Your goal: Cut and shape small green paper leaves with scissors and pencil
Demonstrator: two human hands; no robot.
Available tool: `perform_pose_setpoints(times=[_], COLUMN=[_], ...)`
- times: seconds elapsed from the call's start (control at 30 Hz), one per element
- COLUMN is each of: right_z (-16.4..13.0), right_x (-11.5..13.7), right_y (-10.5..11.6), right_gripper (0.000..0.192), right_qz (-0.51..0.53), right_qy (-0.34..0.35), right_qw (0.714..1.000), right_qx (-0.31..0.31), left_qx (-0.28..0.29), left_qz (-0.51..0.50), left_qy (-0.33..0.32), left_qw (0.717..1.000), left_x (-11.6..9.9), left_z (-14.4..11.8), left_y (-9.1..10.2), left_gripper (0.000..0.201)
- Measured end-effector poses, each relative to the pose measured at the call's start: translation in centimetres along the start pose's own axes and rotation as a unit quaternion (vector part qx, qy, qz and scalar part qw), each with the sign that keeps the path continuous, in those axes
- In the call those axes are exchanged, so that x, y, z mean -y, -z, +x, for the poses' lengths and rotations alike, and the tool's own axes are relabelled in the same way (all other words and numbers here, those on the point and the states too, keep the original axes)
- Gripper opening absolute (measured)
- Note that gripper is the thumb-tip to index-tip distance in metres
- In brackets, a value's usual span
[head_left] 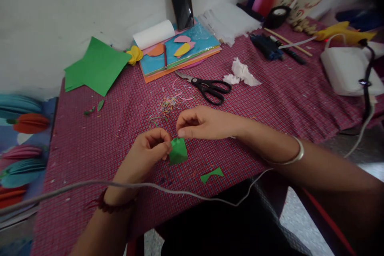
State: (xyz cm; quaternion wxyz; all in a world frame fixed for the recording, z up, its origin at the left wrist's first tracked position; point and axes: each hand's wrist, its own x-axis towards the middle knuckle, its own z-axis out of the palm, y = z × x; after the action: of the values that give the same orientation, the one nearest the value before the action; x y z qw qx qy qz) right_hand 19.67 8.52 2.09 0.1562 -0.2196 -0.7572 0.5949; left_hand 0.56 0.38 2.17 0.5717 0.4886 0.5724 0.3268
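A small piece of green paper [178, 153] hangs between my two hands, just over the checked cloth. My left hand [151, 150] pinches its left edge between thumb and fingers. At its top edge, the thumb and fingertips of my right hand [202, 123] close on the paper. A notched green scrap [212, 175] lies on the cloth to the right and nearer to me. Beyond my hands rest black-handled scissors [207, 87], blades partly apart and pointing left. Thin coloured paper shreds [169, 105] are heaped between the scissors and my hands.
Green paper sheets [99, 66] lie at the back left, near stacked coloured paper [180, 54] and a white roll [154, 34]. Crumpled tissue [242, 73] sits right of the scissors. A yellow glue gun [345, 34] is far right. A white cable [156, 186] crosses in front of me.
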Motion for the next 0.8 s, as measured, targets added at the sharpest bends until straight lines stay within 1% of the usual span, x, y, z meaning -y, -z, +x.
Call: perform_pose_setpoints(times=[0.1, 0.2, 0.33, 0.47, 0.57, 0.67, 0.73, 0.8], right_z=[0.19, 0.37, 0.36, 0.29, 0.32, 0.40, 0.45, 0.49], right_x=[-0.16, -0.35, -0.52, -0.58, -0.50, -0.33, -0.17, 0.02], right_y=[-0.79, -1.17, -1.00, -0.73, -0.86, -1.07, -1.13, -1.11], right_gripper=[0.025, 0.024, 0.004, 0.007, 0.007, 0.009, 0.010, 0.012], right_qz=[-0.008, -0.011, 0.039, 0.103, 0.114, 0.136, 0.162, 0.183], right_qy=[-0.004, -0.007, -0.024, -0.057, -0.086, -0.116, -0.130, -0.143], right_qw=[1.000, 0.999, 0.997, 0.992, 0.989, 0.984, 0.978, 0.972], right_qx=[0.010, 0.032, 0.056, 0.051, 0.039, 0.023, 0.022, 0.022], left_qx=[-0.009, -0.002, 0.029, 0.026, 0.002, -0.047, -0.077, -0.095], left_qz=[0.046, 0.061, 0.021, -0.008, -0.003, 0.003, -0.017, -0.058], left_qy=[-0.006, -0.009, 0.012, 0.014, 0.002, -0.018, -0.031, -0.046], left_qw=[0.999, 0.998, 0.999, 1.000, 1.000, 0.999, 0.996, 0.993], left_x=[-0.54, -1.00, -0.93, -0.50, -0.27, -0.15, -0.17, -0.25], left_z=[-0.09, -0.23, -0.31, -0.34, -0.32, -0.21, -0.11, -0.01], left_y=[-0.34, -0.63, -0.39, 0.16, 0.24, -0.02, -0.27, -0.46], left_gripper=[0.013, 0.014, 0.013, 0.010, 0.009, 0.009, 0.008, 0.009])
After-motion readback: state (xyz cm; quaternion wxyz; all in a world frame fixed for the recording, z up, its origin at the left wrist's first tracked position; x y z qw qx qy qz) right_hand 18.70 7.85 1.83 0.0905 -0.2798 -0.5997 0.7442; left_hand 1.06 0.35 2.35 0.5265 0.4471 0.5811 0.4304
